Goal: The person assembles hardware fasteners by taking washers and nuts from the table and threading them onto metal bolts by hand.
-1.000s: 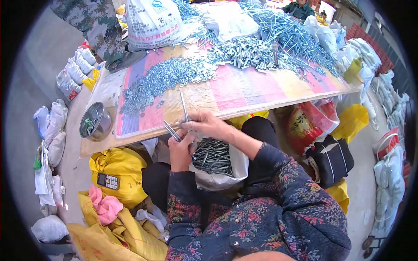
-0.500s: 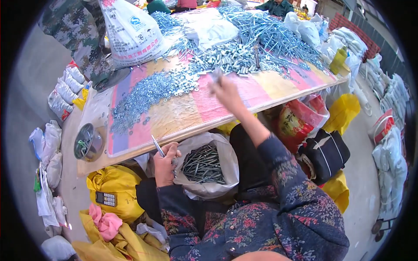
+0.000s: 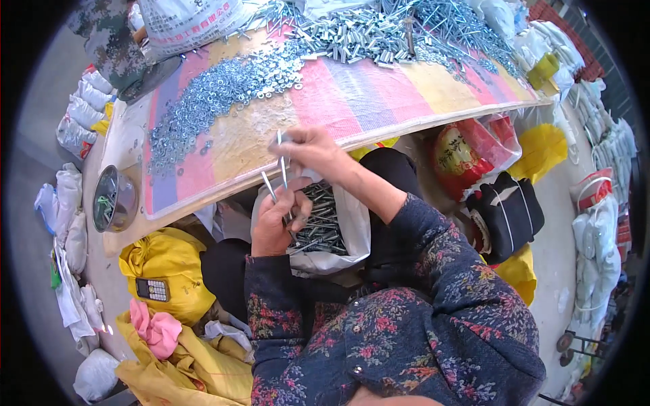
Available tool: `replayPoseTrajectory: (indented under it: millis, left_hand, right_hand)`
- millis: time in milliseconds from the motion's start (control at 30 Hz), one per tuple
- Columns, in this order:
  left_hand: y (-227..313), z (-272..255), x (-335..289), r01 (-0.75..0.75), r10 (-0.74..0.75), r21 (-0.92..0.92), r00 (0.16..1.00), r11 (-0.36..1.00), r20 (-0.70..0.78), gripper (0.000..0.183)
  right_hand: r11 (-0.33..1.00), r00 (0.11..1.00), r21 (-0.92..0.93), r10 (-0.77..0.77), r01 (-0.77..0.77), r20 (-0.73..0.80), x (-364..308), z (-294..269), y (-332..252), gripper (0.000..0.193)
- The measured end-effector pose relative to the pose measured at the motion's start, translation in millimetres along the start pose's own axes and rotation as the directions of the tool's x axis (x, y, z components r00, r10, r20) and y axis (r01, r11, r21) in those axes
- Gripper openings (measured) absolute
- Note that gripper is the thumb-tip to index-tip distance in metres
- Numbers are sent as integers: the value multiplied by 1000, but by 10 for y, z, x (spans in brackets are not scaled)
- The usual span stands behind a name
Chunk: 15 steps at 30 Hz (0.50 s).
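My left hand (image 3: 276, 220) is closed round slim, shiny metal bolts (image 3: 269, 184), their shafts pointing up above the thumb. Just over it, my right hand (image 3: 313, 153) pinches a small grey metal piece at the upper end of one shaft; the fingers hide most of that piece. Below both hands, between my knees, an open white sack (image 3: 361, 237) holds a heap of dark metal bolts (image 3: 319, 223). On the striped tabletop (image 3: 325, 101) ahead lie a spread of small washers (image 3: 230, 88), a pile of short metal sleeves (image 3: 365, 37) and long bolts (image 3: 450, 24).
The table's front edge runs just beyond my hands. A metal bowl (image 3: 125, 199) stands at its left corner. Left of my knees, a phone (image 3: 152, 289) rests on a yellow sack (image 3: 172, 257). A red bag (image 3: 455, 159) and a black bundle (image 3: 509, 216) sit at right.
My right hand has come back from the sleeve pile, toward me and left, to the bolts in my left hand. The left hand has risen slightly. The view has tilted downward.
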<state>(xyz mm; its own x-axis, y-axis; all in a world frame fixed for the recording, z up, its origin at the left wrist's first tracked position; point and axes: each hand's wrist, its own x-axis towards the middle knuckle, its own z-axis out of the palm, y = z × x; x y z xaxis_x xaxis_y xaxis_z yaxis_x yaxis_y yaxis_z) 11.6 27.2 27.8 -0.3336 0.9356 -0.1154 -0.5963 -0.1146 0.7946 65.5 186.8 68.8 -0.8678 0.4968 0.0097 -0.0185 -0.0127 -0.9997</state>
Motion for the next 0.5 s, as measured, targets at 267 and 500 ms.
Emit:
replayPoseTrajectory:
  millis: [267,500]
  left_hand:
    - [-157,-162,118,83,-88,-53,990,995,-111,29]
    - [-127,-5,167,72,-72,-7,980,997,-186,30]
  right_hand:
    - [823,871,-498,-430,272,-235,884,-1083,318,27]
    - [85,735,-969,-636,-234,-233,1869,-1807,424,27]
